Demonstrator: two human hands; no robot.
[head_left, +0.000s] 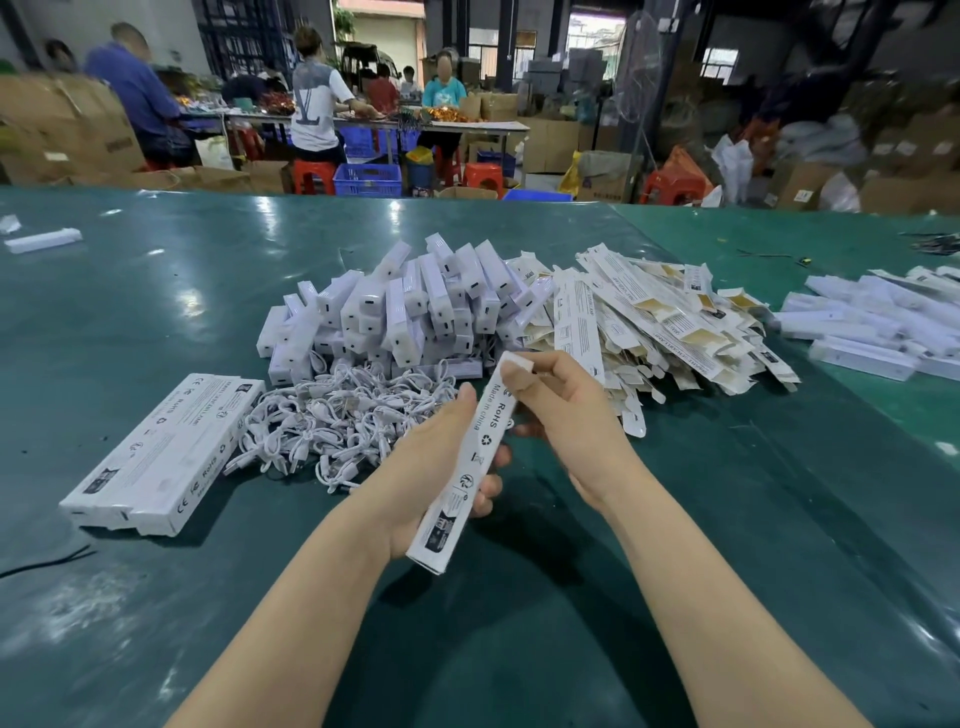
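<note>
Open green table (156, 597) all along the near side, beneath both forearms; more bare surface toward the far left corner. Crowded across the middle: a heap of white cables (332, 421), just behind it a pile of small white units (415, 306), and to their right a spread of flat unfolded cartons (654, 322) reaching toward the right edge. Near the left edge, a tidy row of closed boxes (161, 457), touching the fringe of the cables. By the right edge, well apart, another heap of long white boxes (872, 322).

Readable on the slim white box (470, 457): "RoHS", "Made in China", a recycling mark. Same "RoHS", plus "CE", on the row of closed boxes.

Long, narrow, printed in black, tilted with its top end away, lifted over the table's middle just in front of the cables. Lower half wrapped by the curled fingers of the left hand (431, 467); top end pinched between thumb and forefinger of the right hand (561, 415).
</note>
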